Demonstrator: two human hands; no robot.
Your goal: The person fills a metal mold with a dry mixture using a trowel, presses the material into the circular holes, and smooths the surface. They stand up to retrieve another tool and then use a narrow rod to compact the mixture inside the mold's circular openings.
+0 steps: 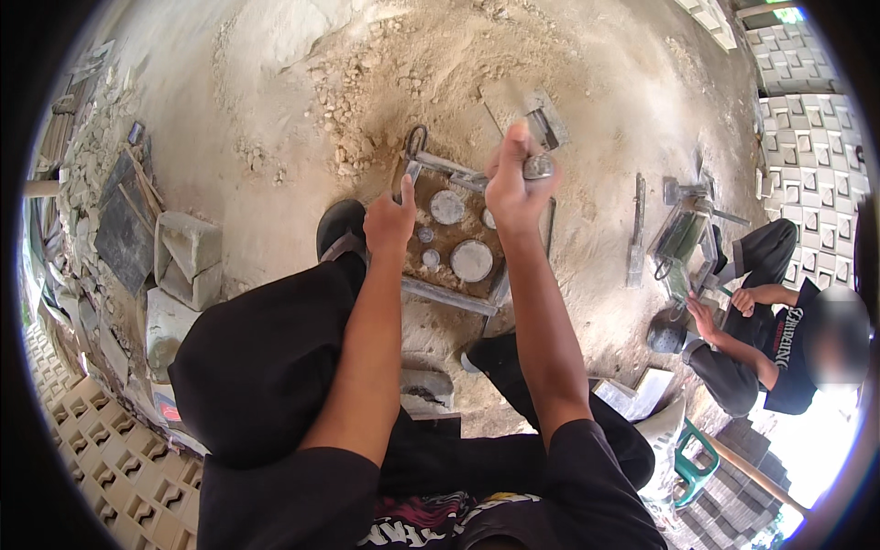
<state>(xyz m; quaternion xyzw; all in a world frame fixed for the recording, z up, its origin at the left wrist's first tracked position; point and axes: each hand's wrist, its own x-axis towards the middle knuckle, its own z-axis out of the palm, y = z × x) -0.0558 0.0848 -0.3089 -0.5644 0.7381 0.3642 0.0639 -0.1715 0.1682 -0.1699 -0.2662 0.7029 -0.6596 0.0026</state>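
A rectangular metal mould frame [449,296] lies on the sandy ground between my feet. It is filled with brown sandy material, and round grey discs [471,261] of two sizes sit in it. My left hand [390,225] is closed at the frame's left side, its thumb pointing away from me. Above the far right part of the frame, my right hand [518,183] is closed round a tool with a rounded grey end [539,167]. Motion blur and my fingers hide the tool's kind. Just beyond that hand lies a flat grey plate [550,115].
On the right, a co-worker [779,353] sits by another metal mould [683,238]. A long metal bar [636,238] lies between us. Concrete blocks [188,257] stand at the left, loose soil [353,110] is heaped ahead, and a green stool [697,466] stands lower right.
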